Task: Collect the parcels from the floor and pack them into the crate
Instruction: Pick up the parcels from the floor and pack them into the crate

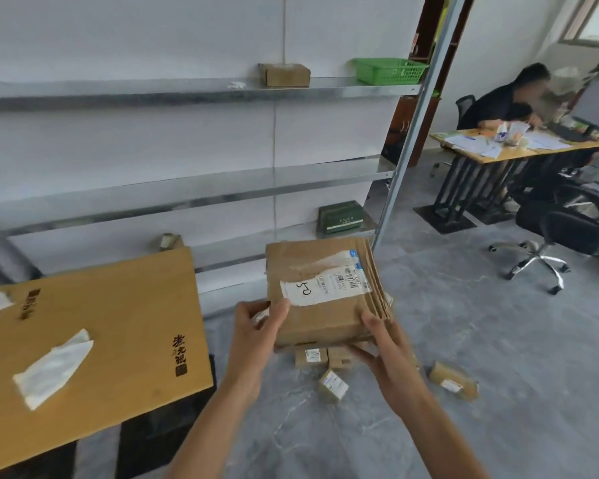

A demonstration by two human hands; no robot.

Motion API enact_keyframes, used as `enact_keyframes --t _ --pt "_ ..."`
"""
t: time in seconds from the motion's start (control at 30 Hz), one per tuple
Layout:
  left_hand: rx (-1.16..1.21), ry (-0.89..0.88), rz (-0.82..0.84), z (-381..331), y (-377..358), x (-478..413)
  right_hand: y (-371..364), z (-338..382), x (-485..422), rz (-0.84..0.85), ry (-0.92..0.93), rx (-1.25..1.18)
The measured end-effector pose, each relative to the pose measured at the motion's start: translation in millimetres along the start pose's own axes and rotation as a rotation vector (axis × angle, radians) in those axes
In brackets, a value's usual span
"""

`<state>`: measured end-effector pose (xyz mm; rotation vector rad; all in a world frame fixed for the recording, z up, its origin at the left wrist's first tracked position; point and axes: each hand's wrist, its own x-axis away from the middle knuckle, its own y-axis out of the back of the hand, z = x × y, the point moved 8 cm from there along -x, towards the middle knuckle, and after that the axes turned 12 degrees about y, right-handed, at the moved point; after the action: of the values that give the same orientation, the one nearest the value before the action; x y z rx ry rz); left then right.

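Note:
A brown cardboard parcel with a white shipping label is held up in the air in front of me, tilted. My left hand grips its near left corner with the thumb on top. My right hand holds its near right corner from below and the side. Several small parcels lie on the grey floor beneath it: one just under the box, another nearer me, and a taped one to the right. No crate is clearly visible.
A large flat cardboard sheet lies on a dark surface at the left. Metal shelves along the wall carry a box, a green basket and a green box. A person sits at a desk far right, office chair nearby.

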<state>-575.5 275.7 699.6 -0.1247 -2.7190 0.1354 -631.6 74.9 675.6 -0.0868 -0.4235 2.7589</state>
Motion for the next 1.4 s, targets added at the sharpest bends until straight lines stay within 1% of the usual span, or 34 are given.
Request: enact_keyframes --t 0.03,0.1,0.13,0.2,0.23,0.27,0.33,0.37,0.43,0.5,0.57,0.6,0.67,0.7,0.77,0.83,0.93,1.03,1.1,1.17,1.3,1.4 --pt "0.004 0.057 0.009 7.0 12.9 5.4 -1.5 2.6 5.6 0.034 0.011 0.036" --pt "0.08 0.14 0.081 19.5 32.2 17.2 -10.1 7.5 17.9 0.169 0.025 0.102" --pt "0.105 0.155 0.121 24.4 38.6 24.7 -14.4 8.0 23.7 0.234 0.006 0.135" --pt "0.13 0.157 0.133 34.8 50.1 43.5 -21.9 10.7 33.5 0.337 -0.013 0.167" --pt "0.151 0.142 0.112 40.8 55.6 52.5 -25.7 13.2 37.7 0.349 0.001 0.155" --pt "0.19 0.119 0.077 46.5 59.5 62.3 -29.2 14.4 42.6 0.326 0.019 0.129" --pt "0.299 0.086 -0.017 58.3 62.3 83.2 -35.3 5.0 58.9 0.221 0.002 0.083" --pt "0.346 0.075 -0.066 65.4 60.3 94.1 -40.9 -5.6 70.9 0.207 -0.027 0.066" --pt "0.372 0.046 -0.164 78.2 54.6 117.7 -60.3 -24.8 101.2 0.305 -0.072 0.016" --pt "0.295 0.02 -0.249 84.6 56.9 142.3 -68.3 -39.1 125.7 0.38 -0.117 -0.037" --pt "0.145 0.06 -0.302 90.5 70.3 161.1 -60.4 -43.5 137.8 0.389 -0.176 -0.082" --pt "0.075 0.095 -0.319 95.3 81.1 169.5 -55.3 -42.6 141.9 0.406 -0.193 -0.093" --pt "0.046 0.11 -0.322 100.5 104.2 186.8 -50.8 -40.6 150.4 0.471 -0.21 -0.076" --pt "0.067 0.096 -0.279 101.5 111.6 195.2 -54.0 -39.9 157.3 0.522 -0.212 -0.048" --pt "0.09 0.094 -0.104 102.7 114.3 211.8 -68.7 -42.2 175.7 0.621 -0.216 0.018" --pt "0.107 0.116 0.061 110.4 115.2 228.9 -85.1 -48.7 195.1 0.636 -0.247 0.052" --pt "0.115 0.131 0.141 126.6 141.1 248.3 -108.0 -59.6 223.8 0.593 -0.302 0.036" --pt "0.081 0.122 0.172 135.2 186.5 273.3 -143.3 -69.7 259.9 0.603 -0.303 0.031" --pt "0.043 0.155 0.157 143.7 226.8 291.5 -174.6 -80.0 289.8 0.624 -0.293 0.047" --pt "-0.015 0.192 0.107 151.7 272.0 309.4 -208.4 -92.8 322.1 0.64 -0.29 0.063" --pt "-0.21 0.219 0.012 158.3 353.4 344.4 -261.2 -117.4 378.7 0.64 -0.284 0.081" --pt "-0.242 0.243 -0.073 157.5 402.6 354.3 -283.4 -135.5 407.6 0.615 -0.347 0.069"
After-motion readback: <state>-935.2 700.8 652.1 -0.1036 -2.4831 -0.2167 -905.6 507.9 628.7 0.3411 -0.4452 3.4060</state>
